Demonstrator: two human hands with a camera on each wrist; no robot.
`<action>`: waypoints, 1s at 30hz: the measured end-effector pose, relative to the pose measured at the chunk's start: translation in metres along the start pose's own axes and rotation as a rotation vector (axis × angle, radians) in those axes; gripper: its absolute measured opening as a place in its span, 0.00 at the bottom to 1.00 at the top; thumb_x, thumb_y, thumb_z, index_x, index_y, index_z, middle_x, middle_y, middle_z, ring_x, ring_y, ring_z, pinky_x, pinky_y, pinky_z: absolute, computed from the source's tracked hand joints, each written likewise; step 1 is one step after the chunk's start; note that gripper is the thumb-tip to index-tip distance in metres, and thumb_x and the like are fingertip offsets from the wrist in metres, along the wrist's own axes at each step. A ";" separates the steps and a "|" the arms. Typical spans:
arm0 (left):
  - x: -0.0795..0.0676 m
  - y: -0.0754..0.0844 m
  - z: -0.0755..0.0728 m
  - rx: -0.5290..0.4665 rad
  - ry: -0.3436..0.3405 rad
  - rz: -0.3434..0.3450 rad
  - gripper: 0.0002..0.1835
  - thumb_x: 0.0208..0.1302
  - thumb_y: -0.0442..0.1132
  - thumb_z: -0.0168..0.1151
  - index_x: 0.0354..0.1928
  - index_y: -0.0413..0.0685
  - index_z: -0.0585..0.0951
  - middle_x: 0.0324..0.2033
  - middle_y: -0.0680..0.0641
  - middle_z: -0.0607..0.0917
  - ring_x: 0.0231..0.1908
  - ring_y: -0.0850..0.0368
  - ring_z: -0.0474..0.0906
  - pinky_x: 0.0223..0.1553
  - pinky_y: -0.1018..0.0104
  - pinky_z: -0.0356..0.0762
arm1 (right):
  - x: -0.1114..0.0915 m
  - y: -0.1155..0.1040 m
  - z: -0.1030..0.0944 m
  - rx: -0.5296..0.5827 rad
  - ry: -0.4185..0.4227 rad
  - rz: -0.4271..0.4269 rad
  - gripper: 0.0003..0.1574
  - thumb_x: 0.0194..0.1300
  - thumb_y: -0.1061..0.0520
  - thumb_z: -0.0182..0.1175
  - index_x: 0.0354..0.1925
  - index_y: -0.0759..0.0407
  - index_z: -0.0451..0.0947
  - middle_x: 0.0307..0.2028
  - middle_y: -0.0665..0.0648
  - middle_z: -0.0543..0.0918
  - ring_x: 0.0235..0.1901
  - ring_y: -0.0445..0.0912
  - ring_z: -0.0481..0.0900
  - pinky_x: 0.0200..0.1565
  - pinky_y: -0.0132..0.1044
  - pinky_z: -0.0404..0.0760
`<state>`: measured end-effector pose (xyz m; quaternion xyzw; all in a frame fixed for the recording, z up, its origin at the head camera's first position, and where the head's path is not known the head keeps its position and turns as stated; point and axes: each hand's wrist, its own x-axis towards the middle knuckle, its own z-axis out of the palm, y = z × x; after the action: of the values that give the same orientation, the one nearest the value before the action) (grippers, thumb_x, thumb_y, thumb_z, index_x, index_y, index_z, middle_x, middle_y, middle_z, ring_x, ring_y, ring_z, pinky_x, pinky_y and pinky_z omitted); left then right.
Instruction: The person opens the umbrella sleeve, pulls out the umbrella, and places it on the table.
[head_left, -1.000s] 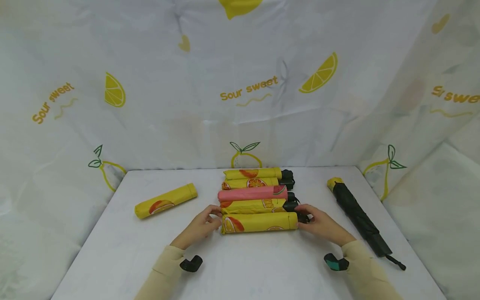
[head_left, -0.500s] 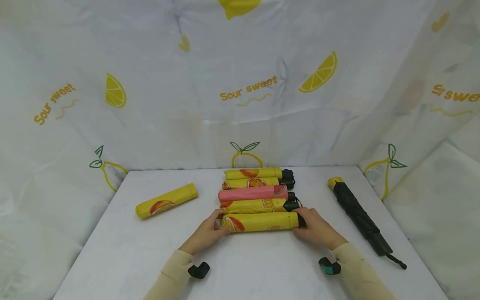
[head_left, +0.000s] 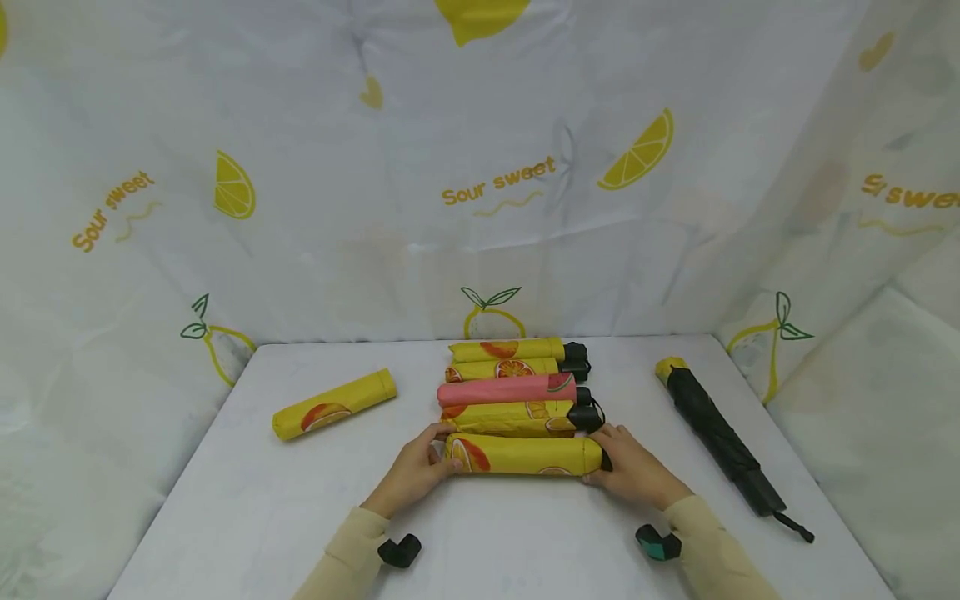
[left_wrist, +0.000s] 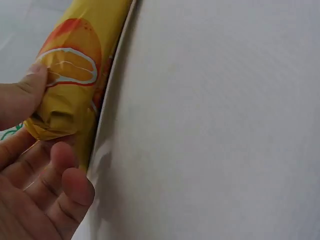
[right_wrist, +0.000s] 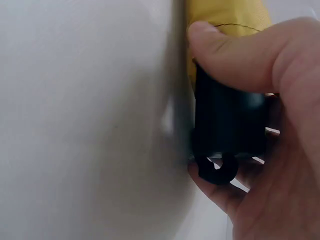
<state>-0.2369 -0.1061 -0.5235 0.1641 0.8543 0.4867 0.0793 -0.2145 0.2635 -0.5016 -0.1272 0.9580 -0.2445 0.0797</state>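
Both hands hold the nearest folded umbrella (head_left: 525, 456), a yellow one with fruit prints, by its two ends. On its left end the left hand (head_left: 411, 471) pinches the sleeve, thumb on the near side; in the left wrist view the thumb (left_wrist: 31, 87) presses the yellow fabric (left_wrist: 107, 25). The right hand (head_left: 633, 467) grips the other end, its thumb (right_wrist: 235, 55) across the seam of the sleeve and the black handle (right_wrist: 230, 122). A small black loop (right_wrist: 217, 172) hangs from that handle. Just behind lies another yellow umbrella (head_left: 510, 417) with a black handle.
Farther back in the row lie a pink umbrella (head_left: 502, 390) and two yellow ones, the rearmost umbrella (head_left: 517, 349) near the table's back edge. A yellow umbrella (head_left: 333, 404) lies slanted at left, a black umbrella (head_left: 716, 425) with a strap at right, on the white table (head_left: 225, 517).
Both hands have closed on the ends of the nearest umbrella. It has come slightly toward the person, and the gap to the umbrella behind has widened. The other umbrellas stay put.
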 end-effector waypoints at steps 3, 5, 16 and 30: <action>0.001 0.008 -0.003 -0.093 0.055 -0.008 0.27 0.66 0.44 0.70 0.64 0.47 0.75 0.55 0.42 0.80 0.30 0.64 0.70 0.28 0.73 0.69 | -0.004 0.001 -0.003 0.123 -0.030 -0.006 0.32 0.61 0.50 0.72 0.58 0.62 0.73 0.54 0.57 0.80 0.56 0.52 0.77 0.64 0.60 0.75; 0.003 0.014 -0.005 -0.175 0.075 -0.008 0.25 0.68 0.43 0.67 0.64 0.46 0.76 0.50 0.42 0.80 0.32 0.63 0.73 0.30 0.72 0.73 | -0.005 0.000 -0.006 0.189 -0.044 -0.024 0.32 0.63 0.48 0.71 0.58 0.60 0.72 0.53 0.56 0.81 0.54 0.50 0.78 0.62 0.56 0.77; 0.000 0.015 0.012 -0.590 -0.016 -0.096 0.25 0.81 0.56 0.41 0.69 0.50 0.59 0.51 0.45 0.76 0.33 0.54 0.83 0.34 0.54 0.88 | -0.008 -0.024 -0.016 0.268 -0.089 -0.114 0.33 0.61 0.43 0.71 0.57 0.58 0.75 0.45 0.50 0.83 0.40 0.38 0.76 0.44 0.29 0.79; 0.006 0.020 0.021 -0.666 0.264 -0.123 0.20 0.76 0.57 0.54 0.50 0.48 0.75 0.25 0.50 0.77 0.14 0.56 0.68 0.18 0.57 0.82 | -0.004 -0.048 -0.017 0.028 -0.091 -0.168 0.35 0.55 0.42 0.76 0.55 0.53 0.75 0.40 0.46 0.84 0.35 0.36 0.75 0.38 0.35 0.78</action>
<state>-0.2321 -0.0772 -0.5171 0.0132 0.6601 0.7496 0.0464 -0.2045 0.2319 -0.4627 -0.2169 0.9357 -0.2579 0.1042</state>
